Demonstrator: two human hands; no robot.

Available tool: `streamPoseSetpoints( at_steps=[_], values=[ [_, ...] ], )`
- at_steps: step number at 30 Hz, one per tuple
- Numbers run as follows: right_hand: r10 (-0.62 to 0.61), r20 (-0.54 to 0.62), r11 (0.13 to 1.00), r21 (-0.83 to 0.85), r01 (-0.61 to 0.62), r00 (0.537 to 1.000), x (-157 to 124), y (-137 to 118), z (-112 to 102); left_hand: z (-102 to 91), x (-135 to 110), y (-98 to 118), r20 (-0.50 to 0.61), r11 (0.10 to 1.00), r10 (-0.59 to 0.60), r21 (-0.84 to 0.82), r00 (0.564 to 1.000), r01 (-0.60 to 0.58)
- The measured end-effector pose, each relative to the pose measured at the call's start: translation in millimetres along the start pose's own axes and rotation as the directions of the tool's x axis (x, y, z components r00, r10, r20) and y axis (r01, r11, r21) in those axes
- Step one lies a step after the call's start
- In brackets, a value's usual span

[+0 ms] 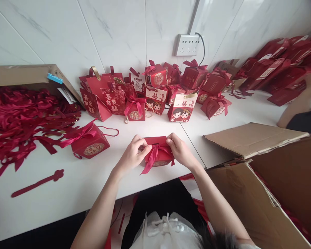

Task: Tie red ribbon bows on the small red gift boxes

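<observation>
A small red gift box [155, 142] sits on the white table [75, 183] close to its front edge. A red ribbon [152, 157] is wrapped over the box and hangs down its front. My left hand [133, 154] pinches the ribbon at the box's left side, fingers closed. My right hand [178, 148] grips the ribbon at the box's right top corner, fingers also closed. Both hands rest against the box.
A finished red box with a bow [89, 141] lies to the left. A heap of red ribbons [23, 117] spills from a cardboard box at far left. Several red gift boxes [155, 93] line the wall. An open carton [269, 180] stands at right. Another person's arm [298, 103] shows far right.
</observation>
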State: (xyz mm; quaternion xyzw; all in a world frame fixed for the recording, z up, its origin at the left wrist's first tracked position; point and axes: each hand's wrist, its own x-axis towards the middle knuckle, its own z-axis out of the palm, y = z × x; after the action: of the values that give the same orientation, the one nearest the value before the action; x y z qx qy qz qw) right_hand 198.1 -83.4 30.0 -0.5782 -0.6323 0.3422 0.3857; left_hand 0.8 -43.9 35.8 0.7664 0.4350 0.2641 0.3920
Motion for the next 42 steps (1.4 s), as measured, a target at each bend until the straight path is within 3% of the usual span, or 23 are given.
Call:
streamPoseSetpoints(
  at_steps=[6,11,19,30,35,38,40,42],
  values=[
    [-0.085,-0.012,0.992,0.094,0.086,0.996,0,-1,-4,-5.6,0,5,-0.011,0.979,0.143,-0.148,0.99,-0.143],
    [-0.047,0.047,0.973,0.226,0.035,0.998,0,-8,-2,-5.5,1,5,0.052,0.979,0.053,-0.199,0.997,-0.042],
    [-0.019,0.095,0.943,0.332,-0.013,0.995,1,0,-1,-5.2,0,1,0.083,0.981,-0.001,-0.192,0.997,0.017],
    [-0.058,0.075,0.885,0.465,0.017,0.996,4,15,4,3.7,-1,0,0.003,0.988,-0.007,-0.152,1.0,0.008],
    [0.02,0.083,0.908,0.415,-0.053,0.996,0,11,2,8.0,-2,1,-0.045,0.994,0.024,-0.105,0.999,-0.029],
    [0.096,-0.052,0.949,0.307,-0.076,0.994,-7,3,0,10.7,-4,3,-0.145,0.997,0.038,-0.065,0.989,-0.047],
    [0.133,-0.161,0.977,0.187,-0.102,0.978,-14,-3,-1,11.5,-7,5,-0.218,0.998,-0.057,-0.039,0.974,0.049],
    [0.175,-0.186,0.984,0.057,-0.168,0.967,-19,-8,-1,11.4,-10,8,-0.237,0.98,-0.192,-0.005,0.952,0.197]
  ],
)
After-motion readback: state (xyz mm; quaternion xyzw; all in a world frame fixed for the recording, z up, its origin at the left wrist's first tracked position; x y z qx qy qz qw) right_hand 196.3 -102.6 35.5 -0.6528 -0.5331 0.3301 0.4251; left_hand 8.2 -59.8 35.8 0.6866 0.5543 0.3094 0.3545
